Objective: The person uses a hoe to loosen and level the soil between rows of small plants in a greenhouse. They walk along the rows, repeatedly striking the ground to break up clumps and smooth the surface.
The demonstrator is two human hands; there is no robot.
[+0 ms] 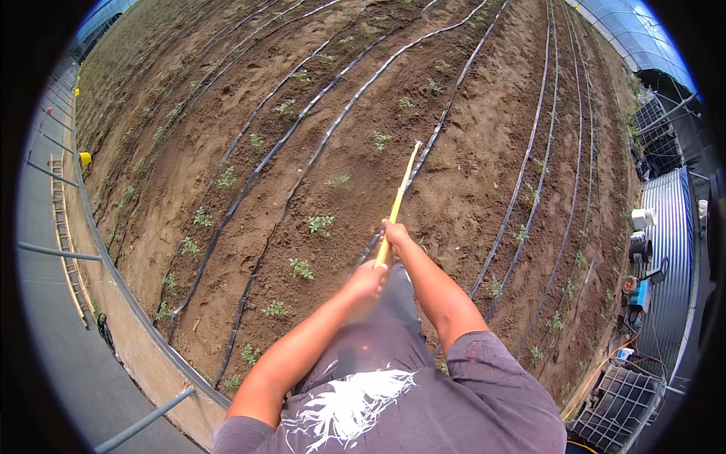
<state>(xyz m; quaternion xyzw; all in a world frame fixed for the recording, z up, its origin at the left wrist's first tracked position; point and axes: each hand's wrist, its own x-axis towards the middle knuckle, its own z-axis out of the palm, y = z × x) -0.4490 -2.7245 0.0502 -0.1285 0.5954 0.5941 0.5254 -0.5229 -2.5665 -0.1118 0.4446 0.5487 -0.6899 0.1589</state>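
Observation:
A long yellow pole (400,197), perhaps a tool's handle, slants up and away from me over the tilled soil. My right hand (395,235) is closed round it. Nearer my body, my left hand (370,278) grips its lower end. The pole's far tip lies beside a black drip line (439,127); whether a tool head sits there is too small to tell. Small green seedlings (321,224) grow in a row left of the pole.
More drip lines (249,181) run along the rows on both sides. A low concrete wall (136,335) with metal pipes borders the left, with a wooden ladder (68,244) beyond. At right stand a corrugated metal tank (669,210) and a caged container (615,400).

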